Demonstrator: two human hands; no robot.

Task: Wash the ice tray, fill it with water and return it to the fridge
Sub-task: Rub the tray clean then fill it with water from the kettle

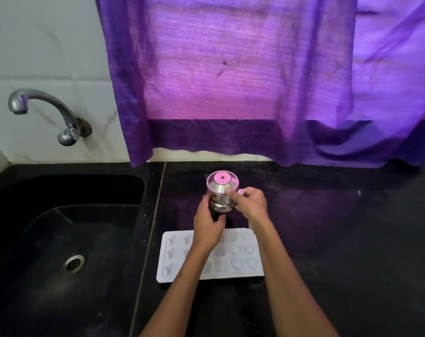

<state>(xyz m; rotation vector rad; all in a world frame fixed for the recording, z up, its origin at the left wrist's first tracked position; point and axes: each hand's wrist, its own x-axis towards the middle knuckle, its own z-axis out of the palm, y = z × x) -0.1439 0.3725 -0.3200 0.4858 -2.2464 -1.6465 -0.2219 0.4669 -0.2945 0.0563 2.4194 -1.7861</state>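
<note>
Both hands on a small steel jug [221, 195] with a pink-tinted lid [222, 182]: left hand [210, 226] cupped round the jug's lower left side, fingers curled against the metal; right hand [249, 203] grasping its right side, thumb pressed on the lid's rim, fingers wrapped over what looks like the handle, mostly hidden. Jug upright, base just beyond the far edge of the ice tray [210, 256]; whether resting on the counter or lifted off it, cannot tell. Ice tray white, lying flat on the black counter [328, 227], directly beneath both forearms, with star-shaped moulds at its left end and heart-shaped moulds toward its right; water level in the moulds not discernible. Left of the tray, just across a seam in the counter, a black sink [60, 239] with a metal drain [73, 263]. Above the sink, well left and beyond the tray, a chrome tap [43, 110] on the white wall. Beyond the tray, behind the jug, a purple curtain [255, 81] hanging almost to the counter.
</note>
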